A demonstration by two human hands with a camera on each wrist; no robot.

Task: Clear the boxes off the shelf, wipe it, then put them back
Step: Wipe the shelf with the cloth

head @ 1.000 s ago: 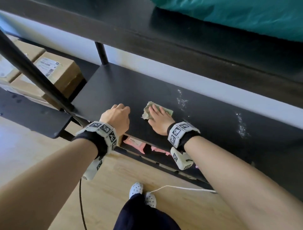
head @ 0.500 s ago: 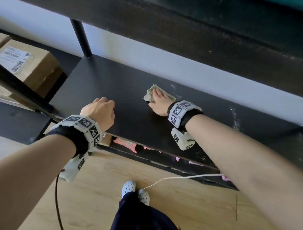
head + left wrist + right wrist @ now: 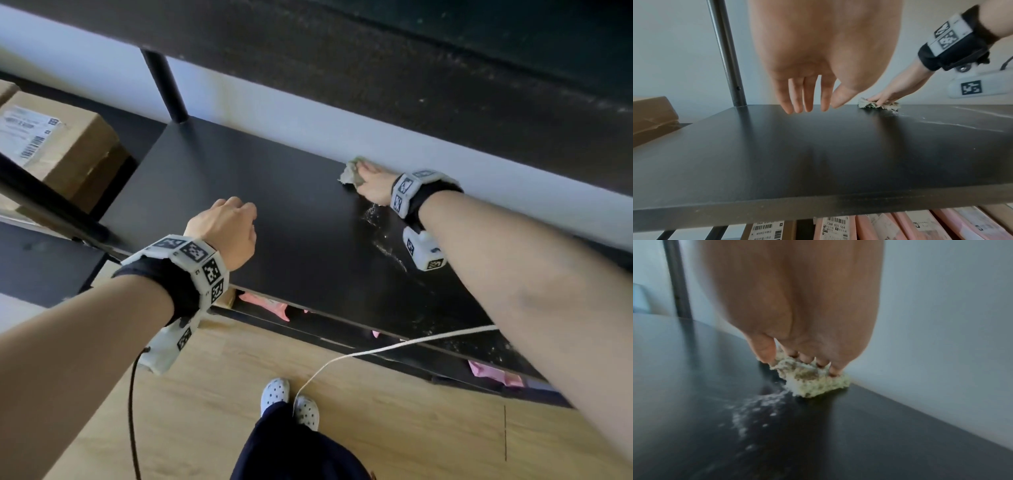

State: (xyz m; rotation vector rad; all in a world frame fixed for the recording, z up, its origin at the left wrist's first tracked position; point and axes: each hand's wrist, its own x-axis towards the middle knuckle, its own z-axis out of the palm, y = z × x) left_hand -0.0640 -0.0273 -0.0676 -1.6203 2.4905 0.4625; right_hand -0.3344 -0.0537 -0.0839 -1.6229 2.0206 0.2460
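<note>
The black shelf [image 3: 291,222] is bare, with streaks of white dust [image 3: 383,240] right of its middle. At its back edge, against the wall, my right hand [image 3: 363,171] presses a crumpled greenish cloth [image 3: 347,176] with straight fingers. In the right wrist view the fingertips [image 3: 805,360] dig into the cloth [image 3: 813,382], and dust [image 3: 756,410] trails in front of it. My left hand [image 3: 226,222] hovers over the shelf's front left part. Its fingers [image 3: 807,100] hang relaxed and hold nothing. A cardboard box [image 3: 58,150] sits on the neighbouring shelf to the left.
A black upright post [image 3: 164,89] stands at the shelf's back left corner and a slanted bar [image 3: 44,202] crosses in front of the box. The shelf above [image 3: 376,68] hangs low. Pink parcels [image 3: 900,227] fill the shelf below. A white cable [image 3: 376,349] runs over the wooden floor.
My right hand has pushed the cloth from the shelf's middle to its back edge by the wall, and the cloth has bunched up. The left hand stays over the front left part.
</note>
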